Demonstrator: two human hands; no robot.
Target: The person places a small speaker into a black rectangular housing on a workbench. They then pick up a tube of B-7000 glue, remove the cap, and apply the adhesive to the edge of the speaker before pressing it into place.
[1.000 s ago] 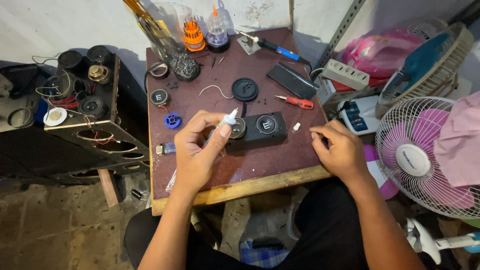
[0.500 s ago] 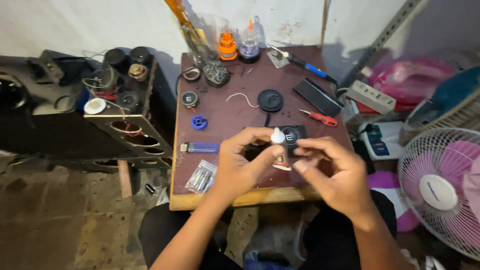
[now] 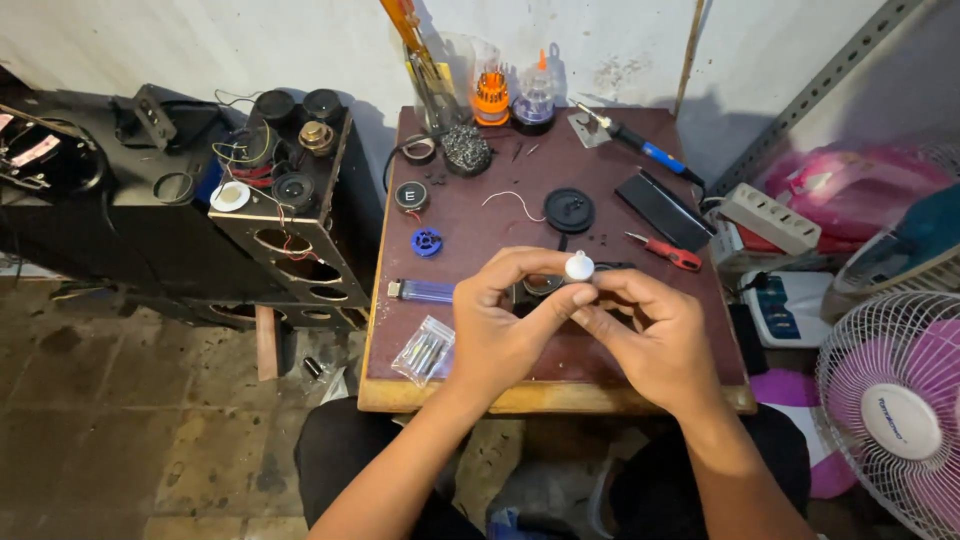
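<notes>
Hands meet over the brown table (image 3: 600, 150): left hand (image 3: 505, 325) and right hand (image 3: 650, 340) pinch a white-capped tube (image 3: 579, 266); purple lighter (image 3: 425, 291) at nine o'clock.

Small brown table (image 3: 470, 395) against a white wall. Blue lighter (image 3: 420, 291) at 9 o'clock on the table, clear plastic bag (image 3: 424, 350) of small metal parts at 8. Blue spool (image 3: 427, 241) and round black dial (image 3: 410, 195) at 10. Black disc (image 3: 569, 210) near centre, white wire (image 3: 510, 198) just beside it. Red-handled cutter (image 3: 665, 252) at 3. Blue-handled soldering iron (image 3: 640, 145) at 1. Orange screwdriver set (image 3: 491, 97) at 12. Black speaker box (image 3: 290, 215) left of the table, pink fan (image 3: 895, 420) at right, white power strip (image 3: 770, 216) above it.
</notes>
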